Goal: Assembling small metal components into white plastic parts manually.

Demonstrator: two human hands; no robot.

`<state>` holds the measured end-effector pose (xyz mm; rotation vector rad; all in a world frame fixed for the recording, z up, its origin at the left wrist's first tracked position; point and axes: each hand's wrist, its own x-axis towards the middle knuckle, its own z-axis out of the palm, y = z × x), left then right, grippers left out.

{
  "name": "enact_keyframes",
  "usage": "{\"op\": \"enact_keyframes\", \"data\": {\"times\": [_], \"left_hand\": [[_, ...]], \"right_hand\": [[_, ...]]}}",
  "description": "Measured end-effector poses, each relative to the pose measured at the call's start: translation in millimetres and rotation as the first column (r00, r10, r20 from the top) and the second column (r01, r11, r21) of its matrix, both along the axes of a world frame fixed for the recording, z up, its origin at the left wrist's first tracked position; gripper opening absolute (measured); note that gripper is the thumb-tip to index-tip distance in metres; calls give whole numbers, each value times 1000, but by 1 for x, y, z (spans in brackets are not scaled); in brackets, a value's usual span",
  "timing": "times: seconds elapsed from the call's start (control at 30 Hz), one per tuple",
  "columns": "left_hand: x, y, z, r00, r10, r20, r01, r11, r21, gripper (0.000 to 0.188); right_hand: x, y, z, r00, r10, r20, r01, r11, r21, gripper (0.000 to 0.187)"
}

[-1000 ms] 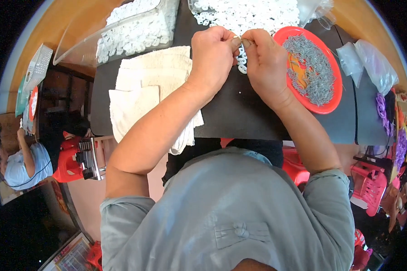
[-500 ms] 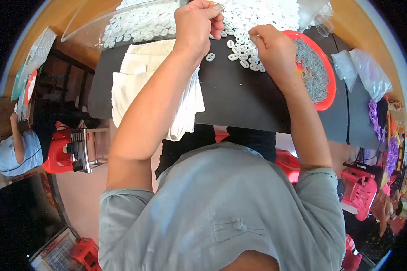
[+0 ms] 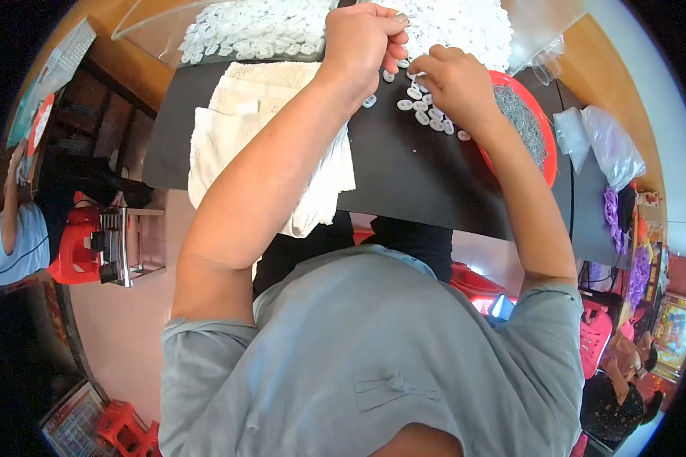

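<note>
My left hand (image 3: pixel 367 47) is raised over the far part of the dark table, thumb and fingers pinched together; whatever is between them is too small to make out. To its right, my right hand (image 3: pixel 459 85) reaches low, its fingertips bent and closed at the edge of a loose group of small white oval pieces with holes (image 3: pixel 423 118). Any piece in those fingers is hidden. Beyond both hands lies a large heap of the same white pieces (image 3: pixel 453 27). A red basin (image 3: pixel 550 164) of thin grey metal pieces (image 3: pixel 520 114) stands beside my right forearm.
A folded cream towel (image 3: pixel 229 148) lies under my left forearm on the dark table (image 3: pixel 427 190). More white pieces fill a clear container (image 3: pixel 251 34) at the far left. Clear plastic bags (image 3: pixel 613 145) rest at the right. Another person (image 3: pixel 19 240) sits at far left.
My right hand's fingers have lowered and bent over the loose white pieces. My left hand stays pinched. The view has shifted slightly, moving the table and basin in the picture.
</note>
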<state>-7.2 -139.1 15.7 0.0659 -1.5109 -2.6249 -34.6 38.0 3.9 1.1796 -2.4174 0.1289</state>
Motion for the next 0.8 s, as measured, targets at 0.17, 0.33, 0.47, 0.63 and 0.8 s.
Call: {"op": "enact_keyframes", "data": {"times": [0.17, 0.33, 0.47, 0.63, 0.8], "left_hand": [[2, 1, 3, 1000, 1, -5, -1, 1000, -9, 11], [1, 4, 2, 997, 38, -65, -39, 999, -9, 8], [6, 2, 4, 999, 20, -47, -23, 998, -58, 9], [9, 7, 7, 998, 28, -49, -33, 994, -106, 10], [4, 10, 1, 971, 179, -156, -195, 977, -89, 10]], "right_hand": [[-5, -19, -4, 990, 136, -22, -136, 990, 28, 8], [-13, -29, -10, 997, 54, 48, -59, 993, 102, 7], [-14, -32, -10, 994, 0, 109, -12, 994, 105, 5], [-15, -32, -21, 973, -93, 210, 94, 996, 5, 9], [11, -18, 5, 844, 5, 536, 239, 891, -385, 19]]}}
